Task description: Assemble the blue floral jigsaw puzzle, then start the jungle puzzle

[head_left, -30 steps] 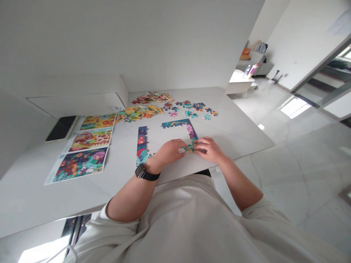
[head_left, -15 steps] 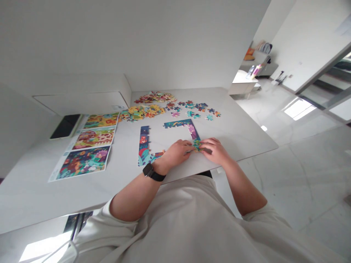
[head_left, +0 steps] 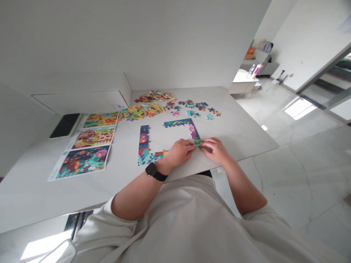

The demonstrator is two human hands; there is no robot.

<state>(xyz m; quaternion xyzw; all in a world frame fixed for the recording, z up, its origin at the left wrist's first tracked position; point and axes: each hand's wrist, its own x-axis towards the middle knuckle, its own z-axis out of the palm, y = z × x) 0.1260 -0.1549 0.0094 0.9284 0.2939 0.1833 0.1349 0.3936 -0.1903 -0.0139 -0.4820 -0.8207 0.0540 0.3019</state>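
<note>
Head view, from the left: a flat black phone lies at the far edge of the white counter. Just beside it are three colourful printed picture sheets in a column. Further right, a dark-blue strip of joined cardboard puzzle pieces runs towards the person and turns a corner at its near end. Behind it sits a yellow-orange heap of loose pieces. The left hand, with a black wristwatch on its wrist, lies knuckles-up, its fingers bent down. Their tips are on a small teal-and-yellow cluster of puzzle pieces, which lies flat on the counter near its front edge. The cluster touches the lower end of a blue-and-purple corner run of joined pieces. Scattered teal and blue loose pieces lie well behind. The right hand meets the cluster from the other side, its fingers curled the same way. Whether either hand pinches the pieces or only presses them flat cannot be told, as the knuckles hide the fingertips. Such pieces are probably light, thin and stiff, and likely to skate on the smooth counter. Their joints would likely part if the cluster were lifted by one end. It looks best held flat from above or taken by opposite edges, close to the tabs.
</note>
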